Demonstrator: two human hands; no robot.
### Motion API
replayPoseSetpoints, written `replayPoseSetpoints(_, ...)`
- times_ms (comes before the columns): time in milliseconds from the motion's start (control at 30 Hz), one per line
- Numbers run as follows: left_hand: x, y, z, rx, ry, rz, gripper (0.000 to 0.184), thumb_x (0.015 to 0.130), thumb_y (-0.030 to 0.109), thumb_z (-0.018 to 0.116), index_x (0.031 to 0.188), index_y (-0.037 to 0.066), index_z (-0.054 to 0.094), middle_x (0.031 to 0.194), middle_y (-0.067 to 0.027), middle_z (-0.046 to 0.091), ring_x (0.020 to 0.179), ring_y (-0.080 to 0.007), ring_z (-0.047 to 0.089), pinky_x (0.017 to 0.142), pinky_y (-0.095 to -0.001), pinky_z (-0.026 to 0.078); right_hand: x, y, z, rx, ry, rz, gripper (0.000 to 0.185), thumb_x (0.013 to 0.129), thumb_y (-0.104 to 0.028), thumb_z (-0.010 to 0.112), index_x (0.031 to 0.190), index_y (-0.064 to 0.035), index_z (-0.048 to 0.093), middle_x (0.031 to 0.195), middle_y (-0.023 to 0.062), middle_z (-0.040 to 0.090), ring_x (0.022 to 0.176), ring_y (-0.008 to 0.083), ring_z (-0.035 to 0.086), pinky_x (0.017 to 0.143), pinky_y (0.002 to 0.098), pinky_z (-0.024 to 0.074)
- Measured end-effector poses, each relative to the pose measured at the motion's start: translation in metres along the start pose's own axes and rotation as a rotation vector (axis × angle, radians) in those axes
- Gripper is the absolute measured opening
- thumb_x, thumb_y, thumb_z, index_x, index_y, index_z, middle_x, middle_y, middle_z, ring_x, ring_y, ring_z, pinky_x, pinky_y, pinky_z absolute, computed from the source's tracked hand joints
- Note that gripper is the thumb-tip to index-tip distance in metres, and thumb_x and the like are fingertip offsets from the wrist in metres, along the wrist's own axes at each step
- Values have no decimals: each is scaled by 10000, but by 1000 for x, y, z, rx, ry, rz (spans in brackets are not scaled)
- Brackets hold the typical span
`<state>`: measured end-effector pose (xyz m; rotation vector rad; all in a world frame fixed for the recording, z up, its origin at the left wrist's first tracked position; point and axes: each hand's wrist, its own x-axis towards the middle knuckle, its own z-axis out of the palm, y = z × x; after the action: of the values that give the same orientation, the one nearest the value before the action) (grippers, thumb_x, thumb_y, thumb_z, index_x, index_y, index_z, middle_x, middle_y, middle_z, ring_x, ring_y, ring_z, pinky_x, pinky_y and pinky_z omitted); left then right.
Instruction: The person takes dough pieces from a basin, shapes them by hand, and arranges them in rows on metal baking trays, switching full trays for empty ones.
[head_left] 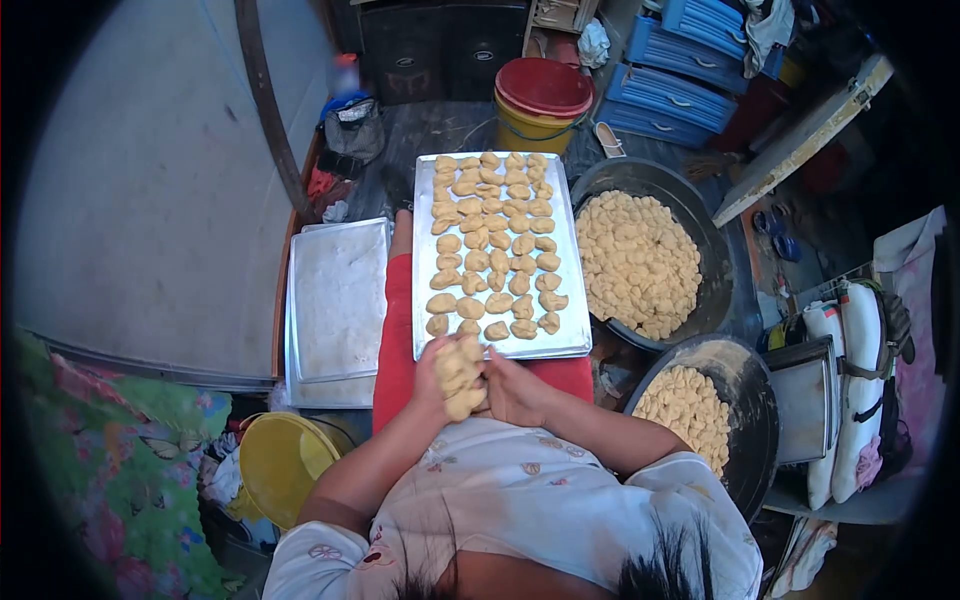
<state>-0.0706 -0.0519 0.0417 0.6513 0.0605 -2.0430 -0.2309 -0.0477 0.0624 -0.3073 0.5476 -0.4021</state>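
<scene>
A lump of yellowish dough (459, 378) is in my left hand (430, 375), whose fingers wrap round it at the near edge of the tray. My right hand (512, 388) is beside it, fingers curled and touching the dough's right side; whether it grips a piece is hidden. Rows of small dough pieces (498, 259) lie on a silver tray (428, 345), which rests on my red-clothed lap (397, 330).
To the right, two black tubs (722, 265) (765, 410) hold many dough pieces. Empty trays (340, 290) are stacked at left. A yellow bucket (285, 465) stands at lower left, and a red-lidded bucket (540, 125) beyond the tray. Blue drawers (665, 100) are behind.
</scene>
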Motion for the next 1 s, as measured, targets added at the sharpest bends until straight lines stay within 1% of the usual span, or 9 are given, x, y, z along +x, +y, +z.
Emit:
replayPoseSetpoints(33,7,-6,27,125,77,11,286,896,343,533,1014,85,572,891,-80,621,715,-198,606,559,-352,518,-7,-8,13,-3,0,0,676,953,-624,323,1442,-157,307,1377,89,463,1232,257,497,1048,445,399)
replayPoseSetpoints(100,33,-33,49,569,26,343,242,882,248,590,1057,82,583,961,-73,602,833,-161,598,729,-292,515,-20,-34,43,513,372,-134,771,918,-624,435,1444,-64,370,884,113,570,737,228,551,763,421,494)
replayPoseSetpoints(167,58,-44,74,1260,-138,752,285,856,216,658,1065,36,588,976,-93,591,937,-182,599,832,-299,480,-25,-53,28,538,393,-251,752,914,-628,439,1452,-108,357,888,112,577,722,223,547,739,412,488)
replayPoseSetpoints(267,104,-63,123,1674,-227,923,416,756,379,712,998,50,636,971,-140,624,986,-354,555,894,-455,410,-42,-82,-23,650,450,-606,712,902,-640,451,1475,-239,317,898,110,598,676,209,534,669,388,468)
replayPoseSetpoints(333,133,-78,157,1963,-278,914,656,791,570,613,1243,98,553,1276,-190,517,1265,-403,384,1035,-573,233,-63,-104,-63,416,503,-829,682,951,-632,274,1432,-152,336,1406,88,446,1274,269,463,1071,470,371)
replayPoseSetpoints(467,142,-67,187,2069,-391,804,830,820,663,521,1439,133,364,1499,-233,274,1397,-427,217,1089,-619,126,-100,-153,-131,503,521,-1101,692,948,-597,297,1457,-128,304,1468,119,362,1358,297,346,1089,463,335)
replayPoseSetpoints(600,142,-19,118,1974,-162,788,625,866,537,561,1293,81,548,1409,-218,421,1389,-362,278,1106,-594,133,-75,-136,-157,552,1023,-1088,632,985,-457,359,1484,-87,243,1531,139,253,1417,335,226,1129,529,217)
replayPoseSetpoints(800,90,18,9,2345,300,905,614,894,464,540,1360,72,473,1426,-212,400,1407,-361,243,1121,-583,121,-17,-56,-106,-2143,934,-687,727,926,-349,511,1485,-6,198,1526,227,227,1423,347,221,1135,556,129)
replayPoseSetpoints(1000,93,6,-22,2523,328,854,741,902,549,467,1438,49,355,1488,-214,326,1414,-344,248,1132,-572,125,-15,-48,-128,-2038,798,-651,589,925,-311,495,1448,-86,347,1517,197,274,1422,367,218,1134,571,116)
